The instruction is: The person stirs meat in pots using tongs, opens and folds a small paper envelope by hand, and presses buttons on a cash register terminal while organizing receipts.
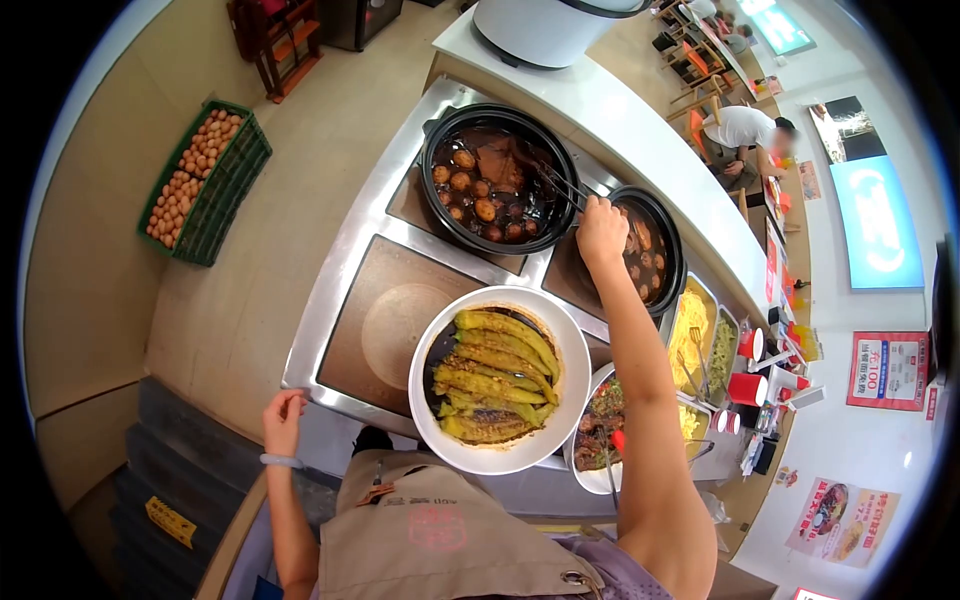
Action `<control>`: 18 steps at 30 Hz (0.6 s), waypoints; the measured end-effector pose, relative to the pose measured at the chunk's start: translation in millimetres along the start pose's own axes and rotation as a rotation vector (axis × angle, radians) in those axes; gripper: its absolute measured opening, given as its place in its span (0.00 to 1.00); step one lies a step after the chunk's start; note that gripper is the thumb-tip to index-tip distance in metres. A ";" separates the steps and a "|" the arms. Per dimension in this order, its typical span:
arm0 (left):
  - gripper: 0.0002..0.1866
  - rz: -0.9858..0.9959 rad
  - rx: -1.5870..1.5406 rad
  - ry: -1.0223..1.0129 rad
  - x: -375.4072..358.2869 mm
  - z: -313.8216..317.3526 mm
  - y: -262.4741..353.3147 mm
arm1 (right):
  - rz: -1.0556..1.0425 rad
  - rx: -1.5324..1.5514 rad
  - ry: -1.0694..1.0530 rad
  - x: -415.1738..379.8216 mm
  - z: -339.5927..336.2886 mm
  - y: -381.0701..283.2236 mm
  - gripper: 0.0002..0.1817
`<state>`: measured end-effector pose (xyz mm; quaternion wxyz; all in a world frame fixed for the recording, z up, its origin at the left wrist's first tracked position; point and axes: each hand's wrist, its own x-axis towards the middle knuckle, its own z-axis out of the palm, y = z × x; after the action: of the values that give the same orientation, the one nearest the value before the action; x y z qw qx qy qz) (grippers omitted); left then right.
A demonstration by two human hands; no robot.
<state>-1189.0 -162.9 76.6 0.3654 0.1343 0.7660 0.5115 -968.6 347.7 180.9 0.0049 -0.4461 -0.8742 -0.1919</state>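
My right hand (603, 230) is closed around the handle end of dark metal tongs (560, 183). Their tips reach into a large black pot (432, 205) of brown broth, where several brown eggs (485, 209) and a flat brown slab (498, 163) lie. Beside that hand stands a smaller black pot (678, 265) with more pieces in dark liquid. My left hand (283, 420) hangs by the counter's left corner, loosely curled and holding nothing visible. Nearest my body, a white bowl (425, 410) holds long green peppers (500, 370) in dark sauce.
Trays with yellow shreds (690, 335) and a white dish of dark meat (597, 480) stand at the right. A green crate of eggs (190, 185) rests on the floor at left. A large cooker (545, 30) sits on the far ledge. A person (745, 140) sits beyond.
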 end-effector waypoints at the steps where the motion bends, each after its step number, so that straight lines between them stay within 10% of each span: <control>1: 0.07 -0.014 0.004 -0.003 -0.6 1.2 -2.6 | 0.004 -0.011 -0.023 2.2 15.1 -2.1 0.05; 12: 0.07 -0.028 -0.016 0.005 0.3 1.2 -5.0 | 0.101 0.186 -0.142 2.1 -43.1 19.1 0.12; 14: 0.07 -0.022 -0.002 -0.004 2.3 2.7 -7.0 | 0.146 0.489 -0.066 -1.1 -37.4 35.1 0.15; 18: 0.07 -0.015 0.005 -0.014 6.0 7.5 -3.2 | 0.524 1.242 -0.562 7.1 -9.2 41.0 0.14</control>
<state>-1187.4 -155.7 69.7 0.3743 0.1331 0.7655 0.5061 -942.3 371.7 204.2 0.0783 -0.5878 -0.6546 0.4688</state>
